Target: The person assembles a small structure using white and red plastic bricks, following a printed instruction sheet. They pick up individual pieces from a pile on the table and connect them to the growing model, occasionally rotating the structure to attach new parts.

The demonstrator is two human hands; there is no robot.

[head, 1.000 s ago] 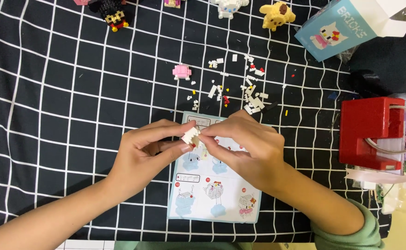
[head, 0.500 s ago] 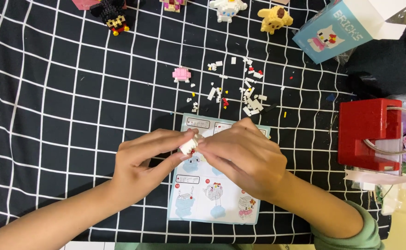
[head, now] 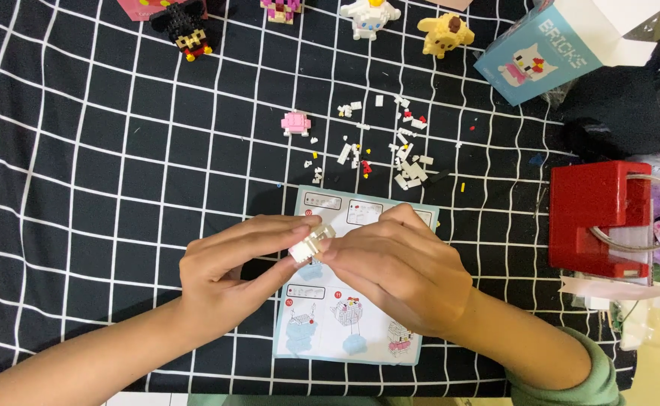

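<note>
Black cloth with a white grid [head: 104, 188] covers the whole surface under my hands. Both hands meet over a pale blue instruction sheet [head: 352, 331] lying flat on the cloth. My left hand [head: 232, 274] pinches a small white brick assembly [head: 309, 244] between thumb and fingertips, fingers closed on it. My right hand [head: 397, 271] comes in from the other side — its fingertips also closed on the same white piece, thumb hidden under the fingers. The piece sits raised above the sheet's upper half, between the two hands.

Just beyond the sheet, a scatter of loose white bricks [head: 405, 165] with a few red and yellow bits, and a small pink brick piece [head: 296, 122] off to the left of them. Far edge — a black brick figure [head: 183, 30], a white one [head: 364, 15], a yellow one [head: 443, 34]. Blue box [head: 533, 56] at top right, red boxy object [head: 597, 218] at the right, well apart from my hands.
</note>
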